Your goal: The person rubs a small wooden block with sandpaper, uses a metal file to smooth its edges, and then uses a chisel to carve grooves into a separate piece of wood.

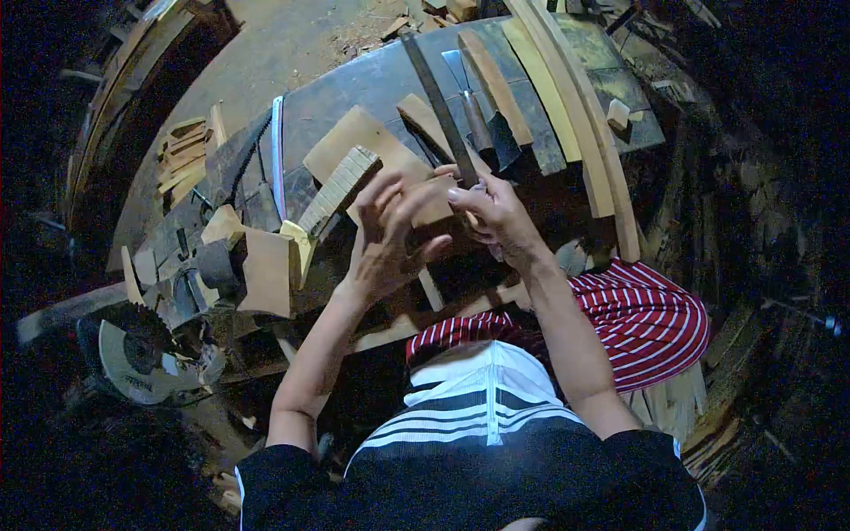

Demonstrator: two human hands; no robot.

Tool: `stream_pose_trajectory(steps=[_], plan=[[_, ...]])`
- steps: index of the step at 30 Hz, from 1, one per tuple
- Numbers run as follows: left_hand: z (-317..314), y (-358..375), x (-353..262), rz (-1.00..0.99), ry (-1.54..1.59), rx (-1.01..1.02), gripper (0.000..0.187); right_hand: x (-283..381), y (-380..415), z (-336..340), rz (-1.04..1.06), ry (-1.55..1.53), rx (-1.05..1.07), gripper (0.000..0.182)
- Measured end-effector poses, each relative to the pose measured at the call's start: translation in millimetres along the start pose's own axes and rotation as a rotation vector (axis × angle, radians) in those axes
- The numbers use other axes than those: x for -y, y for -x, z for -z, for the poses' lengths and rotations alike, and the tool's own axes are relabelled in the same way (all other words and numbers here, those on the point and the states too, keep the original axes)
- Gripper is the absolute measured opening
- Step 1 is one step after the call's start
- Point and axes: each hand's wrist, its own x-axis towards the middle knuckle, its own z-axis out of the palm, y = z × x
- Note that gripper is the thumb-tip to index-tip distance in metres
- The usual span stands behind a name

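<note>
My right hand (498, 212) is closed around the lower end of a long, dark, flat bar that looks like a file (434, 102). The bar points up and away, over the workbench. Beside it, my left hand (388, 234) is raised with its fingers loosely bent and apart, the thumb stretched toward the right hand; nothing shows in it. Just behind the left fingers lies a light block with grooved lines (341, 188), overlapping a flat wooden board (341, 146). A chisel (474, 111) with a bright blade tip rests to the right of the file.
Long wooden strips (575, 115) lie along the bench's right side. A circular saw (133, 358) sits at lower left, near a shaped wood piece (267, 274). A narrow white strip (278, 159) and small offcuts (183, 157) are at left. Striped red cloth (646, 323) covers my legs.
</note>
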Motion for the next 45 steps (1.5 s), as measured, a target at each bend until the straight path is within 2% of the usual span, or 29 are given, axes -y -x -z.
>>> stream_pose_trajectory(steps=[1, 2, 3, 5, 7, 9, 11, 13, 15, 17, 19, 22, 23, 24, 25, 26, 28, 29, 31, 32, 33, 35, 36, 37, 39, 40, 41, 43, 45], plan=[[7, -3, -3, 0.031, 0.051, -0.027, 0.067, 4, -2, 5, -0.06, 0.067, 0.066, 0.038], [14, -3, -6, 0.333, 0.304, -0.005, 0.078, 8, 0, 2, -0.027, 0.124, 0.066, 0.041], [17, -5, 3, 0.361, 0.429, 0.103, 0.067, 11, 0, -3, -0.023, 0.117, 0.092, 0.041], [24, -16, -2, 0.742, 1.089, 0.267, 0.064, 20, 4, -12, -0.002, 0.131, 0.156, 0.041], [30, -19, -6, 0.706, 1.077, 0.349, 0.056, 24, 5, -22, 0.028, 0.041, 0.207, 0.039], [27, -13, -9, 0.925, 1.079, 0.277, 0.054, 17, 1, -25, 0.237, 0.182, 0.131, 0.035], [25, -14, -12, 0.875, 1.103, 0.203, 0.049, 21, 4, -31, 0.195, 0.16, 0.057, 0.033], [25, -15, -13, 0.689, 0.827, 0.261, 0.048, 18, 3, -33, 0.155, 0.137, -0.019, 0.03], [22, -17, -17, 0.704, 0.881, 0.241, 0.048, 11, -5, -31, 0.139, -0.028, 0.022, 0.026], [22, -19, -21, 0.738, 0.97, 0.184, 0.046, 10, -6, -26, 0.088, -0.054, 0.034, 0.024], [24, -17, -21, 0.812, 0.957, 0.234, 0.047, 7, -10, -24, 0.027, -0.224, 0.151, 0.023], [14, -7, -12, 0.704, 0.959, 0.2, 0.052, 0, -10, -23, -0.047, -0.306, 0.145, 0.022], [10, -4, -10, 0.793, 1.132, 0.184, 0.053, -12, -16, -12, -0.049, -0.311, 0.141, 0.022], [7, -2, -8, 0.882, 1.304, 0.166, 0.053, -30, -27, 7, -0.136, -0.411, 0.311, 0.022], [4, 0, -6, 0.887, 1.302, 0.176, 0.053, -42, -32, 17, -0.221, -0.512, 0.48, 0.022], [1, -1, -5, 0.929, 1.305, 0.137, 0.054, -40, -29, 14, -0.217, -0.524, 0.474, 0.022], [-3, -4, -5, 1.004, 1.285, 0.107, 0.052, -38, -23, 7, -0.201, -0.395, 0.151, 0.023], [-11, -2, -1, 1.017, 1.281, 0.117, 0.052, -40, -23, 6, -0.207, -0.407, 0.146, 0.023], [-33, 5, 13, 0.932, 0.986, 0.057, 0.046, -44, -28, 8, -0.117, -0.082, -0.104, 0.025], [-43, 6, 19, 0.935, 0.85, 0.042, 0.041, -62, -39, 22, -0.096, 0.18, -0.162, 0.029], [-55, 8, 28, 0.939, 0.843, 0.066, 0.041, -75, -45, 29, -0.1, 0.159, -0.173, 0.029], [-78, 9, 46, 0.856, 0.95, -0.229, 0.041, -96, -51, 36, 0.14, 0.598, -0.351, 0.031], [-86, 3, 49, 0.896, 0.9, -0.271, 0.041, -85, -44, 30, 0.166, 0.759, -0.382, 0.029], [-97, 5, 60, 0.899, 0.898, -0.249, 0.041, -90, -44, 27, 0.157, 0.745, -0.395, 0.029], [-120, 16, 77, 0.585, 0.293, -0.234, 0.04, -94, -43, 19, 0.26, 0.762, -0.487, 0.026], [-123, 19, 80, 0.532, 0.152, -0.17, 0.038, -91, -40, 17, 0.143, 0.947, -0.497, 0.024], [-122, 18, 78, 0.528, 0.156, -0.148, 0.038, -93, -38, 16, 0.13, 0.934, -0.51, 0.024], [-118, 17, 73, 0.815, 0.334, -0.195, 0.037, -97, -37, 16, 0.207, 1.052, -0.535, 0.022], [-114, 18, 80, 0.833, 0.343, -0.118, 0.037, -99, -41, 16, 0.141, 1.004, -0.536, 0.023]])
